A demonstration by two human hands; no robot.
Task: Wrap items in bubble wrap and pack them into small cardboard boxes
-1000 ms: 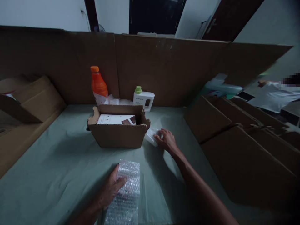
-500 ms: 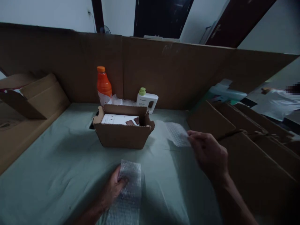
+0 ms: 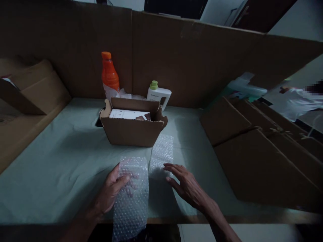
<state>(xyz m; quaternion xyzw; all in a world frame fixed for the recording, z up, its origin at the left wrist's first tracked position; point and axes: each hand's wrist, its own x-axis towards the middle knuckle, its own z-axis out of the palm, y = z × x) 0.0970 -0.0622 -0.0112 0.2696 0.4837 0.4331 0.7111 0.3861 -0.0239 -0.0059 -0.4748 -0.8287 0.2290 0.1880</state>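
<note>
My left hand grips a long strip of bubble wrap, thumb on top and fingers showing through from beneath. The strip hangs down past the table's front edge. To its right, a smaller piece of bubble wrap lies on the cloth beside the cardboard box. My right hand is at that piece's lower right edge, fingers stretched and apart, holding nothing; whether the fingertips touch it I cannot tell. Just beyond both hands stands the open cardboard box, with a white box inside it.
Behind the cardboard box stand an orange bottle and a white jug with a green cap. Large cartons line the right side, a teal bottle among them. Another open carton is at left. A person is at far right.
My right hand has moved left and let go of the smaller bubble wrap, which now lies by the box. My left hand keeps its strip, slightly further left. The view has tilted down.
</note>
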